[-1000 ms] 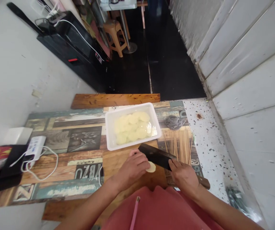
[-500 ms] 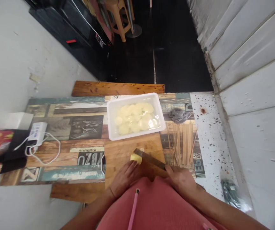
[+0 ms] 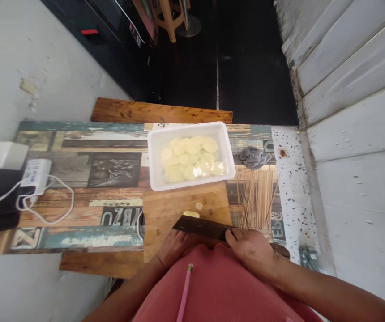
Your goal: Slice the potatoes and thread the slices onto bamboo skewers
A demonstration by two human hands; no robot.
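Observation:
My right hand (image 3: 249,247) is closed around the handle of a wide-bladed kitchen knife (image 3: 203,226), its blade pointing left over the wooden cutting board (image 3: 165,205). Just past the blade shows the end of a pale yellow peeled potato (image 3: 191,214). At the near side of the blade, my left hand (image 3: 175,245) has its fingers bent against the potato; the blade hides the fingertips and part of the potato. A small pale scrap (image 3: 198,205) lies on the board. Behind it, a white plastic tub (image 3: 150,161) holds many potato slices (image 3: 192,152) in water.
Thin wooden skewers (image 3: 258,197) and a crumpled grey cloth (image 3: 253,157) lie to the right. On the left of the patterned table are a white power strip (image 3: 38,174) and its cable (image 3: 70,203). A wooden bench (image 3: 159,112) stands beyond the table.
The knife has moved left and nearer to me, its blade now across the near side of the potato and in front of my left fingertips. The camera view has shifted slightly.

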